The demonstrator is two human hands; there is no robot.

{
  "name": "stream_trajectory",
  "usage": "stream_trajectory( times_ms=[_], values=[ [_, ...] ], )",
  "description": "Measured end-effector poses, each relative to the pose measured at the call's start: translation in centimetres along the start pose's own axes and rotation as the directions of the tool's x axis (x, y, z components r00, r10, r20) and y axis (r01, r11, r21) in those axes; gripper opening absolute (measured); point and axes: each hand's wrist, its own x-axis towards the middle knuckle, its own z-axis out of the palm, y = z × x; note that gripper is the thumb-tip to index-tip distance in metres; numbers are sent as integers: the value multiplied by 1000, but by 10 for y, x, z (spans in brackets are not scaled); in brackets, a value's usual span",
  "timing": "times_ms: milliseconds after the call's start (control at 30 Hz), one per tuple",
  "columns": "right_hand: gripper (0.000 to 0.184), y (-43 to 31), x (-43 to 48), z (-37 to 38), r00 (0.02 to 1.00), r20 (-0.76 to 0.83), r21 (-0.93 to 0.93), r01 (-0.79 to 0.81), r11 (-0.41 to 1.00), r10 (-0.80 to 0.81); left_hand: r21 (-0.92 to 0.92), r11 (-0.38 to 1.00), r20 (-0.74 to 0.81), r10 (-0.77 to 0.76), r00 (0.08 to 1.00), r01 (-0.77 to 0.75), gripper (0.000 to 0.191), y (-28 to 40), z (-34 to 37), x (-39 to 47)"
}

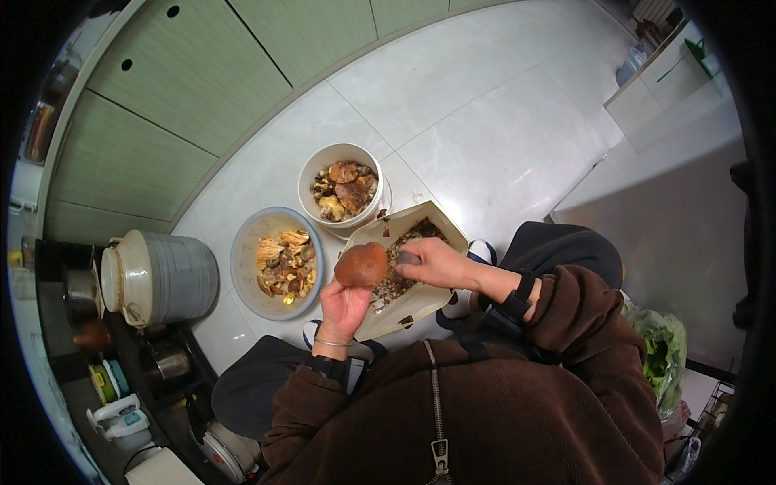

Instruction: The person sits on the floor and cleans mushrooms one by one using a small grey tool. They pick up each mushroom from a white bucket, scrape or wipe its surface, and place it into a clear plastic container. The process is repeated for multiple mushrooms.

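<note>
A large brown mushroom [362, 264] rests in my left hand [345, 306], its rounded cap facing up towards me. Close to its right side, my right hand [433, 262] pinches a small dark grey flat piece [408, 259]; whether it is a blade or a scraper I cannot tell. Both hands are above a cream-coloured open bin [438, 297], in which dark scraps and trimmings [394, 285] lie. A white bucket [307, 203] of large mushrooms [350, 189] stands beyond it. To the left, a blue-rimmed basin [242, 260] holds several smaller cut mushrooms [288, 267].
Green cabinet doors [182, 73] line the far left side of the tiled floor [479, 121]. A large glazed crock [173, 279] and a shelf with pots [167, 364] are at the left. Bagged leafy greens [661, 354] sit on my right.
</note>
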Motion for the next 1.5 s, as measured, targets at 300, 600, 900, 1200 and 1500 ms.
stream_trajectory(
  times_ms=[300,600,900,1200,1500],
  values=[
    [29,-20,1,-7,900,200,700,-408,586,388,-159,986,-79,37,996,-49,44,-5,-7,6],
    [25,-25,0,10,932,117,919,-232,318,344,81,995,-20,64,998,-62,56,-10,16,1],
    [23,-23,0,-4,983,-97,469,-94,878,156,190,981,-187,63,980,-27,44,5,11,2],
    [21,-24,-5,7,988,-74,165,147,975,-136,456,888,-57,-42,997,64,47,-5,26,1],
    [20,-30,-7,9,993,-69,143,109,984,-100,300,953,32,-58,998,46,49,-12,35,3]
  ],
)
